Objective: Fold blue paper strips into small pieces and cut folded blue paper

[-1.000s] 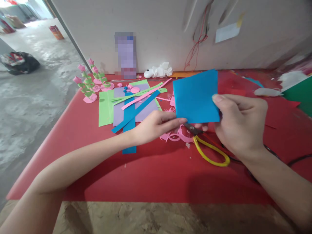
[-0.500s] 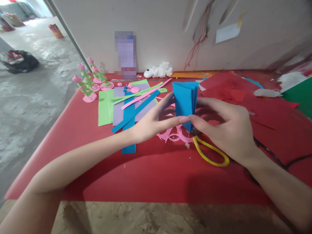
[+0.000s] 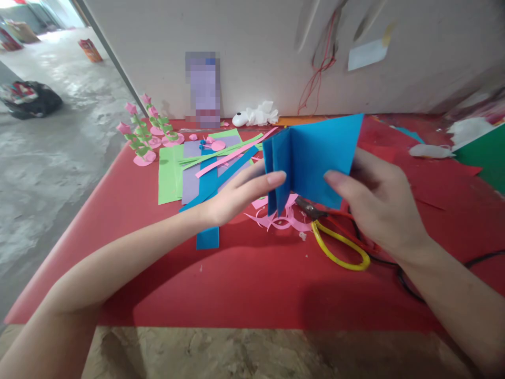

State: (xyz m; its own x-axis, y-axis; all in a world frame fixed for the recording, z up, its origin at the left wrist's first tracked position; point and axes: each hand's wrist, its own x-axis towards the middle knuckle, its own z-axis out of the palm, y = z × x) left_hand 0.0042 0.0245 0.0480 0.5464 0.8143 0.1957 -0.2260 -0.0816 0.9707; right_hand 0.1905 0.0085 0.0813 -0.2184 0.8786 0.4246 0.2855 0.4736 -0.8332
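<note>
A folded sheet of blue paper (image 3: 321,158) is held up above the table between both hands, partly spread like a booklet. My left hand (image 3: 244,192) pinches its folded layers on the left, thumb in front. On the right, my right hand (image 3: 373,197) grips the flat opened panel, its thumb on the face and the other fingers behind. Below the paper lie scissors (image 3: 339,252) with yellow and red handles. Pink paper scraps (image 3: 290,218) are next to the blades. Blue paper strips (image 3: 208,238) lie behind and beneath my left forearm.
Pink paper flowers with green leaves (image 3: 136,134) stand at the table's left. Green strips (image 3: 221,151) and a pink strip lie over green and purple sheets (image 3: 169,176). Red paper (image 3: 418,173) and a black cord (image 3: 410,289) are on the right. A white wall closes off the back.
The blue paper has gone from a narrow folded packet to partly unfolded. My right hand has drawn its panel to the right, and the scissors' blades and red handle have come into sight.
</note>
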